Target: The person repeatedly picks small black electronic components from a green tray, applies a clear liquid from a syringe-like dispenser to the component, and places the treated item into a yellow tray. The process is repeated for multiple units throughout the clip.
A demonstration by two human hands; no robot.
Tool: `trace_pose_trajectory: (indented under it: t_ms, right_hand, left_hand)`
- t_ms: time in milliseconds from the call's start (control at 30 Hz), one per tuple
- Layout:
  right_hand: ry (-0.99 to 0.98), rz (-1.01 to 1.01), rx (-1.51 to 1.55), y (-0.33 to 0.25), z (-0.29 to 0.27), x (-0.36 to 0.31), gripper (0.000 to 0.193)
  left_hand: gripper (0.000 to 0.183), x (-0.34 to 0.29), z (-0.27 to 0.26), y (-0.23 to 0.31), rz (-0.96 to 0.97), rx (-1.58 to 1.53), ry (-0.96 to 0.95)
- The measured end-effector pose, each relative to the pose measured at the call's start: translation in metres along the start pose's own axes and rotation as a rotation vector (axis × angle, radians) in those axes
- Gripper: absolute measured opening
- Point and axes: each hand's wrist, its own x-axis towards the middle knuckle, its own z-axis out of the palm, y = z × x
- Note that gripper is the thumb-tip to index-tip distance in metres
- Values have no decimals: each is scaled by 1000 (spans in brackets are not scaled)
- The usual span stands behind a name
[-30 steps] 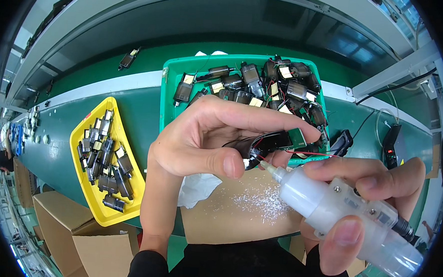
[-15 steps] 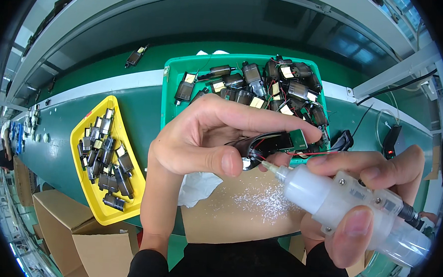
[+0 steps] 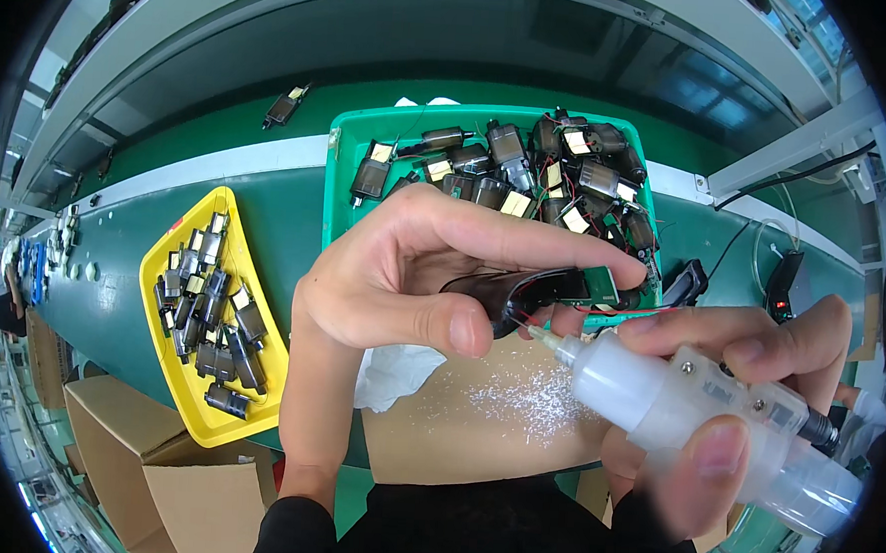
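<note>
My left hand (image 3: pixel 392 284) is closed around a dark, glossy plastic housing (image 3: pixel 507 292). A small green circuit board (image 3: pixel 598 285) sits at its right end, near my left index fingertip. A red wire (image 3: pixel 602 310) runs from the board area toward my right index finger; whether that finger holds it I cannot tell. My right hand (image 3: pixel 726 422) grips a translucent white dispensing syringe (image 3: pixel 638 387) with a clamp and a black plug. Its needle tip (image 3: pixel 550 339) points into the lower right opening of the housing; exact contact is hidden.
Behind my hands stands a green tray (image 3: pixel 343 126) full of dark housings. A yellow tray (image 3: pixel 275 388) of smaller dark parts lies left. White bits (image 3: pixel 536 407) lie on brown cardboard (image 3: pixel 424 446) beside crumpled tissue (image 3: pixel 398 374). Open boxes (image 3: pixel 115 410) stand lower left.
The housing has tilted slightly in my left hand, and the syringe has shifted a little right with its tip still at the opening. The lone part on the far green strip has moved right.
</note>
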Motion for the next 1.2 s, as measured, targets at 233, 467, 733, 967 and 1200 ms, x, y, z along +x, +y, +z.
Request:
trace_pose_trajectory:
  t_ms: [233, 467, 733, 967, 1200]
  right_hand:
    - [49, 15, -24, 0, 1, -2, 42]
    - [5, 173, 4, -17, 1, 2, 41]
    - [-46, 53, -49, -7, -5, 0, 42]
    - [-48, -107, 196, 10, -5, 4, 39]
    - [90, -86, 129, -1, -19, 12, 29]
  left_hand:
    - [90, 1, 1, 0, 2, 25, -11]
    - [89, 2, 0, 1, 1, 38, -29]
    - [82, -1, -4, 2, 15, 22, -56]
    - [74, 3, -16, 11, 45, 197, -194]
    - [76, -8, -4, 12, 109, 540, 333]
